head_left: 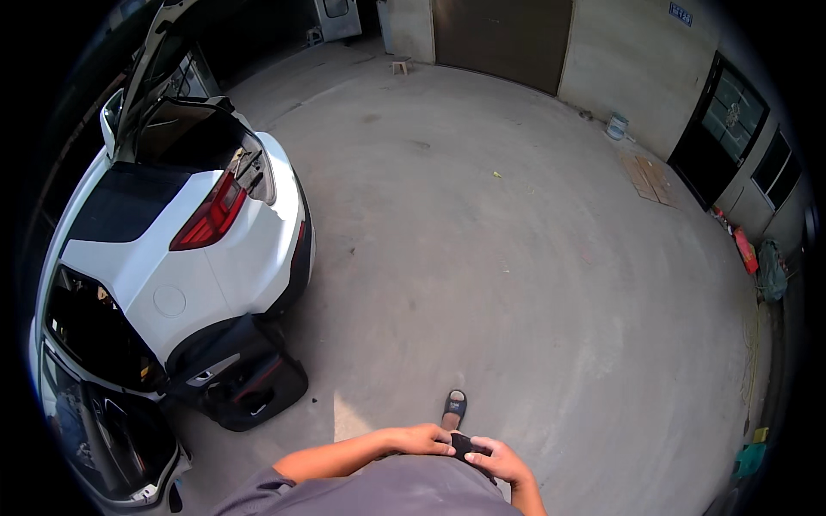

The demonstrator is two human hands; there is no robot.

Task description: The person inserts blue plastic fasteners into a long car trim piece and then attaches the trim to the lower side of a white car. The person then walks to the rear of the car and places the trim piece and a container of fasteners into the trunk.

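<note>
Head view — both hands' fingers [440, 440] curled round small black device [462, 444].

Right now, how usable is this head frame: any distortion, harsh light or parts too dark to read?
Head view: strong fisheye bending with black corners; the concrete floor is evenly lit and sharp; the white car is bright yet unglared, its open cabin dark; both hands sit sharp at the lower edge around a small dark object.
</note>
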